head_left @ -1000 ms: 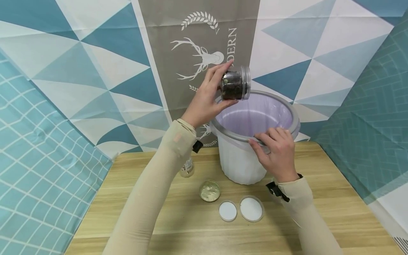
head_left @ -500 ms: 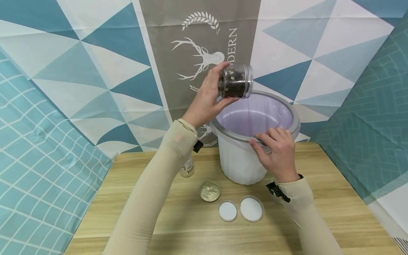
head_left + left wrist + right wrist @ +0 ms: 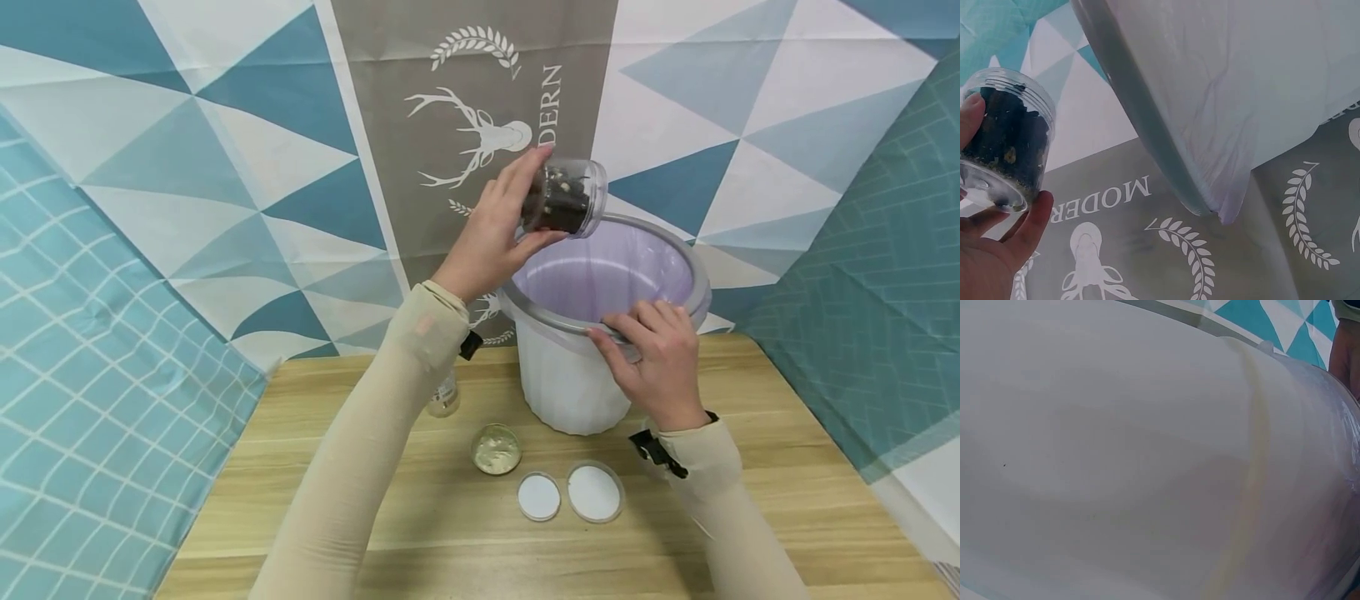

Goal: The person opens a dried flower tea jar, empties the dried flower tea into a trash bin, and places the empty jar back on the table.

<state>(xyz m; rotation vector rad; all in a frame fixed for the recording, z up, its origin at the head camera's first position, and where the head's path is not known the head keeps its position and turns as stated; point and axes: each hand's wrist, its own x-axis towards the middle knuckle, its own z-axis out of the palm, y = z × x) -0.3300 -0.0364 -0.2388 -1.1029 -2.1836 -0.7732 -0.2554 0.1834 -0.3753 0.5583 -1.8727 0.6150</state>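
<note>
A clear screw-neck jar (image 3: 562, 200), part filled with dark, flaky bits, lies nearly on its side in my left hand (image 3: 487, 233). Thumb and fingers grip it round the base end, and its uncapped mouth points right, above the back left of a white trash bin (image 3: 570, 379). In the left wrist view the dark contents of the jar (image 3: 1010, 137) show through its wall. A pale purple liner (image 3: 600, 267) covers the bin's inside. At the bin's near right, my right hand (image 3: 658, 362) pinches the grey rim (image 3: 555, 321). Only the bin's white wall (image 3: 1116, 437) fills most of the right wrist view.
In front of the bin, a gold-coloured round lid (image 3: 496, 450) and two white-lined lids, a smaller one (image 3: 538, 497) and a larger one (image 3: 595, 492), lie on the wooden table (image 3: 450, 550). A clear labelled container (image 3: 444, 398) is partly hidden behind my left forearm. Patterned cloth (image 3: 285, 150) hangs behind.
The jar has turned and shifted slightly right, its mouth now farther over the bin. The dark bits inside have slid toward the lower side. My right hand keeps its place on the rim.
</note>
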